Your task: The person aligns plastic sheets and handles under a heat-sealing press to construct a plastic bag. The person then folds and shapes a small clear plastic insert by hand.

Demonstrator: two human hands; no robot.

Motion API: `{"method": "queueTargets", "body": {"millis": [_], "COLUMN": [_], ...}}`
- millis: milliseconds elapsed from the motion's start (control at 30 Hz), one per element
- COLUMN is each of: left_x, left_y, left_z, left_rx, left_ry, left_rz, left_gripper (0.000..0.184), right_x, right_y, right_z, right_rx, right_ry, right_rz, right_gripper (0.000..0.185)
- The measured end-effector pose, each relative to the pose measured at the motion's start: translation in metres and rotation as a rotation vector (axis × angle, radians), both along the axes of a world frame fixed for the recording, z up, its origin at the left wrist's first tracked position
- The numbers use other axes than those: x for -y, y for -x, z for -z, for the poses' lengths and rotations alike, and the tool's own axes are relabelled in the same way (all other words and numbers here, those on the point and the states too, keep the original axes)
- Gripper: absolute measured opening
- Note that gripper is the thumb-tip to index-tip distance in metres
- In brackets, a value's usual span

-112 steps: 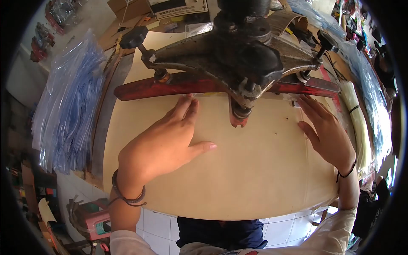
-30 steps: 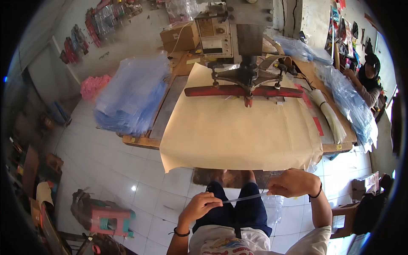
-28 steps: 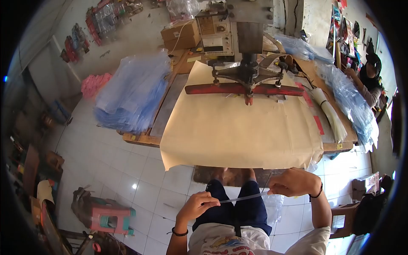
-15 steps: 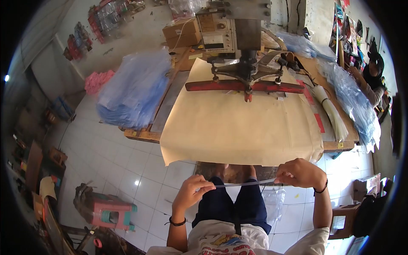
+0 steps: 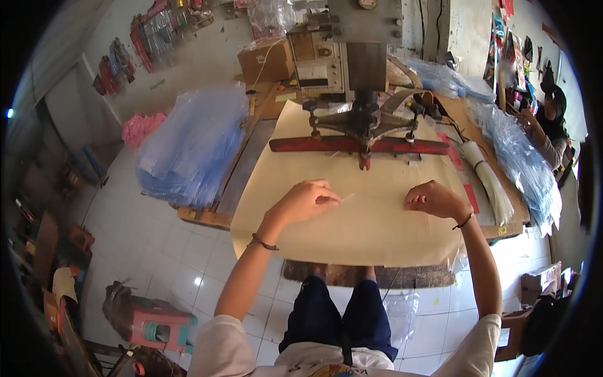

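Observation:
My left hand (image 5: 312,200) is over the tan sheet (image 5: 326,235), its fingers pinched on a thin clear strip (image 5: 348,198). The strip's free end points toward my right hand (image 5: 433,198), and its middle hardly shows against the sheet. My right hand is over the sheet's right part with fingers curled in; whatever it holds is too faint to make out. Beyond both hands, the press's red bar (image 5: 301,144) lies across the sheet under a dark metal bracket (image 5: 352,119).
A pile of bluish plastic sheets (image 5: 191,141) lies at the left of the table. Pale strips in a bundle (image 5: 490,182) and more clear plastic (image 5: 524,160) lie at the right. A co-worker (image 5: 553,125) is at the far right. A pink stool (image 5: 163,328) stands lower left.
Both hands have risen from above my lap and moved forward over the tan sheet. The strip, earlier stretched between both hands, now shows clearly only at my left fingers.

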State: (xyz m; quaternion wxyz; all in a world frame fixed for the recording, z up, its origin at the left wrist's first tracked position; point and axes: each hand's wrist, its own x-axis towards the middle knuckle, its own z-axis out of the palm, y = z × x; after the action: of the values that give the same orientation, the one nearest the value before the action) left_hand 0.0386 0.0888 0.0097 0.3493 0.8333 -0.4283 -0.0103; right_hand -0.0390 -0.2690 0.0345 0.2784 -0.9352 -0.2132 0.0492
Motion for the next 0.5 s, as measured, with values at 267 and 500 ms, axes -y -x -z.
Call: {"method": "queueTargets", "body": {"millis": [267, 500], "left_x": [0.017, 0.011], "left_y": [-0.064, -0.089], "left_z": [-0.015, -0.008], "left_rx": [-0.438, -0.585], "left_ry": [-0.299, -0.296], "left_rz": [0.262, 0.340], "left_gripper": [0.020, 0.015], "right_x": [0.014, 0.021], "right_y": [-0.086, -0.084], "right_z": [-0.002, 0.000], "right_rx": [-0.753, -0.879], "right_ry": [0.025, -0.019], "right_rz": [-0.132, -0.216], "right_gripper": [0.027, 0.028]}}
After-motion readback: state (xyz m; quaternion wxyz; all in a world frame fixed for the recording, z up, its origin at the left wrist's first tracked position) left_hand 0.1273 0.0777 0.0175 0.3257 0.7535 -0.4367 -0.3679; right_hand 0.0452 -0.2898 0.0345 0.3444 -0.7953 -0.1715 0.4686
